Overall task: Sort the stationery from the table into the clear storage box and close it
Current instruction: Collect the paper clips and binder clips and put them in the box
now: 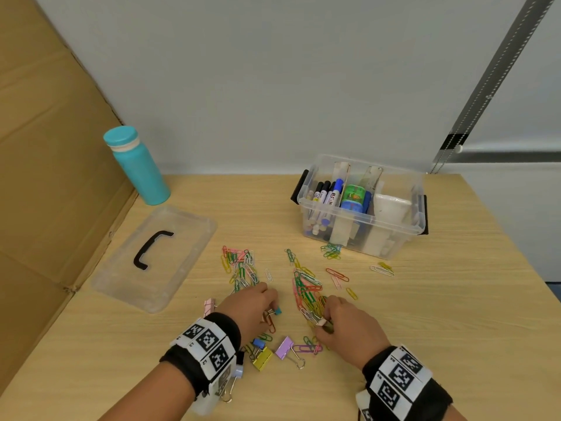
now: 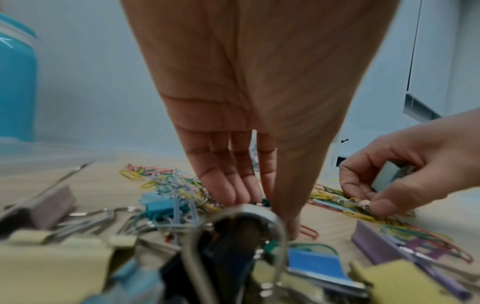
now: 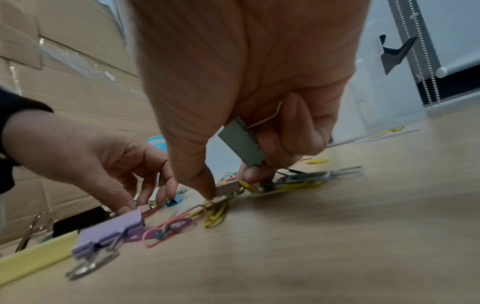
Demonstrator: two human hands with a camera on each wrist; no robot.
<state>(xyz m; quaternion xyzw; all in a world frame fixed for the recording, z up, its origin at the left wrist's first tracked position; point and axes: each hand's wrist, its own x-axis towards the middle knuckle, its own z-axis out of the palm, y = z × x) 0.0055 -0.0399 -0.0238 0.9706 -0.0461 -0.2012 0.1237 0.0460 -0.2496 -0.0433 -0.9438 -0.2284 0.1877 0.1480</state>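
Nearest to you, by your wrists, binder clips are lying on the desk [image 1: 455, 299]: one yellow binder clip [image 1: 263, 358], one small blue binder clip [image 1: 258, 343] touching it, one purple binder clip [image 1: 284, 347] just to their right, one pale blue binder clip [image 1: 237, 373] half hidden beside your left wrist band, and one pink binder clip [image 1: 209, 305] left of your left hand [image 1: 253, 308]. That hand is reaching down with its fingers nearly straight, the tips touching the desk at one small teal binder clip [image 1: 277, 311]; you cannot tell whether it is actually pinching it. Your right hand [image 1: 349, 328] is grasping one grey binder clip [image 3: 241, 144] curled against its palm, while its thumb and fingertip are pinching one small pale binder clip [image 3: 227, 188] among the paper clips. Two main heaps of coloured paper clips are lying ahead of your hands, the left heap of paper clips [image 1: 241, 267] and the right heap of paper clips [image 1: 306, 290], with a few strays near the box. The clear storage box [image 1: 362, 208] is standing open at the far right of the desk, showing three compartments: markers in the left one, a green and blue item in the middle, white things in the right. Its one lid [image 1: 154, 256] is lying flat to the far left, handle up, and one teal bottle [image 1: 136, 165] is standing behind it.
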